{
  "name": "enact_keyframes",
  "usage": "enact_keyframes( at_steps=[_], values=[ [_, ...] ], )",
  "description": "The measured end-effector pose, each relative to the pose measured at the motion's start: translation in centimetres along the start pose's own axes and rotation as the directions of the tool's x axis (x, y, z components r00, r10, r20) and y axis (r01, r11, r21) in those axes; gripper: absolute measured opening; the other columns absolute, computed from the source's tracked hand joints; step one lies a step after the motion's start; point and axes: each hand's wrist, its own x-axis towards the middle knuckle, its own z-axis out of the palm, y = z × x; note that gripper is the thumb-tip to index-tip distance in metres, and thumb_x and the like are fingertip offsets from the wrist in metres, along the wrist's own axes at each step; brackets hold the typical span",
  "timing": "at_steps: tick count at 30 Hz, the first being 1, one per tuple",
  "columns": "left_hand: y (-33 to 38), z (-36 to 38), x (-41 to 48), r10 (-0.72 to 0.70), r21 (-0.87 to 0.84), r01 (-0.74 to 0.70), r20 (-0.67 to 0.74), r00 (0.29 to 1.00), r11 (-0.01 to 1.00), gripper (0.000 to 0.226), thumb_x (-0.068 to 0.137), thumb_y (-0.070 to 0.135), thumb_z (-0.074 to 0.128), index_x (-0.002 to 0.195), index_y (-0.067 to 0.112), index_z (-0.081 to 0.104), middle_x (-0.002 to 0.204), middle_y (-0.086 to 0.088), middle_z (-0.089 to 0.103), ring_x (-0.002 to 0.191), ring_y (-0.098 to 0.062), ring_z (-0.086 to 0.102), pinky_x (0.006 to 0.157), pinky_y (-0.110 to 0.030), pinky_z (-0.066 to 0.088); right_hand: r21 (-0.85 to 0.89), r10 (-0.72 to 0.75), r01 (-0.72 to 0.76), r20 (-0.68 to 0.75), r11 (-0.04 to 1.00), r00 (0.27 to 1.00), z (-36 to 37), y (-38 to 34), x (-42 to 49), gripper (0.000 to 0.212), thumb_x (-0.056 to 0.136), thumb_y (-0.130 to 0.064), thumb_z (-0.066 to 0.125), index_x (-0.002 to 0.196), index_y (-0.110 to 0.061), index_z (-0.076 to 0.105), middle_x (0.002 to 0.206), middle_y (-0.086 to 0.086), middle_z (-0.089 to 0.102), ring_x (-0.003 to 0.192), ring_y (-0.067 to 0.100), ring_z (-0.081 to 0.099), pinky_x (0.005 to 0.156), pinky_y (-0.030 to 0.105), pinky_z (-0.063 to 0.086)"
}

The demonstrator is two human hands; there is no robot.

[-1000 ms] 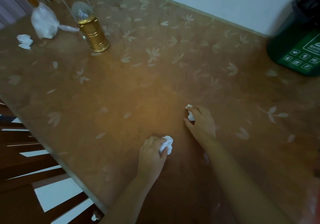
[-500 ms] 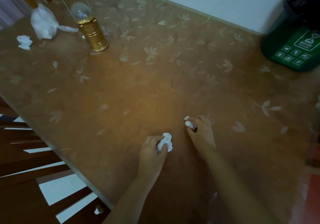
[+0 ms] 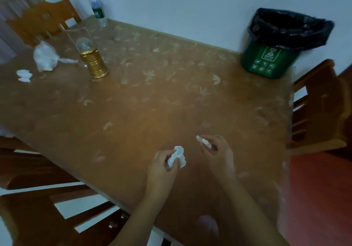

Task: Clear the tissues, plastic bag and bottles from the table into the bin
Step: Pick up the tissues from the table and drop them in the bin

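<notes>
The left hand [image 3: 163,167] grips a crumpled tissue [image 3: 178,156], the right hand [image 3: 219,150] pinches a smaller tissue [image 3: 203,142] — both over the near tabletop [image 3: 133,123]. Better to hold each grip tight until above the bin [image 3: 272,55], at the far right.

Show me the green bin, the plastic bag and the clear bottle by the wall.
green bin [image 3: 266,62], head view, on its green front wall.
plastic bag [image 3: 45,57], head view, on its bulging white body.
clear bottle [image 3: 98,11], head view, on its dark label band.

Open tabletop [image 3: 171,97] leads right to the bin [image 3: 266,60]; lantern [image 3: 94,62] stands well left.
</notes>
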Motion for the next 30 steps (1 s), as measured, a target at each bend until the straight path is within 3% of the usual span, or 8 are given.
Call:
enact_keyframes(
  at_steps=[3, 7, 10, 15, 18, 20, 24, 30],
  values=[
    [1.7, -0.9, -2.7, 0.083, -0.008, -0.083, 0.05, 0.995, 0.997, 0.026, 0.082, 0.01, 0.062, 0.083, 0.035, 0.057, 0.09, 0.008, 0.057, 0.077, 0.011, 0.05, 0.062, -0.003, 0.036, 0.02, -0.017, 0.019, -0.078, 1.0, 0.997, -2.4, -2.3, -3.2, 0.011, 0.081, -0.015, 0.068, 0.091, -0.019, 0.069, 0.09, -0.004, 0.062, 0.08, 0.0, 0.057, 0.066, 0.008, 0.041],
    [3.7, -2.3, -7.2, 0.262, -0.039, -0.26, 0.084, 0.961, 0.965, 0.032, 0.081, 0.013, 0.065, 0.083, 0.042, 0.051, 0.086, 0.011, 0.057, 0.08, 0.008, 0.051, 0.065, -0.004, 0.037, 0.08, 0.045, -0.032, -0.158, 0.996, 0.986, -5.0, -5.2, -8.5, 0.002, 0.082, -0.029, 0.067, 0.084, -0.031, 0.065, 0.086, -0.008, 0.063, 0.078, 0.009, 0.062, 0.068, 0.028, 0.051],
    [4.2, -3.3, -10.6, 0.36, -0.068, -0.355, 0.104, 0.927, 0.933, 0.031, 0.081, 0.013, 0.066, 0.089, 0.04, 0.054, 0.086, 0.012, 0.059, 0.083, 0.003, 0.054, 0.067, -0.006, 0.039, 0.061, 0.019, -0.005, -0.245, 0.998, 0.969, -6.8, -7.3, -12.8, 0.003, 0.081, -0.032, 0.068, 0.08, -0.03, 0.066, 0.084, -0.009, 0.064, 0.077, 0.006, 0.06, 0.064, 0.02, 0.047],
    [4.7, -3.5, -14.6, 0.406, -0.175, -0.385, 0.108, 0.907, 0.906, 0.023, 0.079, 0.011, 0.069, 0.096, 0.024, 0.061, 0.089, 0.007, 0.06, 0.084, 0.003, 0.054, 0.065, -0.005, 0.041, 0.046, 0.009, 0.006, -0.313, 0.999, 0.95, -10.4, -9.3, -18.5, 0.005, 0.079, -0.021, 0.07, 0.081, -0.026, 0.069, 0.084, -0.01, 0.064, 0.078, -0.001, 0.058, 0.065, 0.008, 0.04],
    [5.7, -2.9, -16.7, 0.436, -0.227, -0.4, 0.136, 0.89, 0.888, 0.032, 0.078, 0.008, 0.07, 0.092, 0.034, 0.057, 0.089, 0.01, 0.059, 0.084, 0.006, 0.054, 0.065, -0.005, 0.042, 0.017, 0.003, 0.003, -0.352, 1.0, 0.936, -12.4, -9.5, -20.6, 0.008, 0.078, -0.015, 0.07, 0.081, -0.023, 0.069, 0.084, -0.005, 0.064, 0.076, 0.0, 0.056, 0.064, 0.007, 0.038],
    [6.3, -2.3, -17.7, 0.472, -0.223, -0.435, 0.147, 0.869, 0.872, 0.029, 0.076, 0.021, 0.068, 0.088, 0.043, 0.053, 0.087, 0.017, 0.058, 0.083, 0.006, 0.054, 0.066, -0.008, 0.044, -0.012, -0.008, 0.004, -0.372, 1.0, 0.928, -13.7, -9.5, -21.6, 0.01, 0.078, -0.014, 0.069, 0.081, -0.023, 0.067, 0.084, -0.001, 0.064, 0.076, 0.001, 0.055, 0.063, 0.008, 0.038],
    [7.5, 0.2, -18.9, 0.499, -0.264, -0.445, 0.199, 0.843, 0.856, 0.017, 0.07, 0.047, 0.056, 0.087, 0.043, 0.054, 0.087, 0.019, 0.061, 0.085, 0.001, 0.055, 0.069, -0.01, 0.044, 0.028, 0.014, -0.002, -0.419, 1.0, 0.908, -16.6, -9.1, -22.7, 0.007, 0.079, -0.013, 0.069, 0.084, -0.018, 0.068, 0.087, 0.0, 0.063, 0.079, 0.003, 0.056, 0.063, 0.008, 0.039],
    [11.1, 6.9, -20.7, 0.568, -0.255, -0.511, 0.281, 0.773, 0.821, 0.018, 0.076, 0.03, 0.063, 0.088, 0.041, 0.055, 0.09, 0.019, 0.06, 0.083, -0.001, 0.056, 0.067, -0.009, 0.042, -0.017, -0.019, 0.012, -0.509, 1.0, 0.86, -23.6, -6.7, -23.0, 0.008, 0.079, -0.015, 0.069, 0.085, -0.02, 0.068, 0.086, -0.005, 0.063, 0.079, 0.006, 0.056, 0.064, 0.009, 0.039]
  ],
)
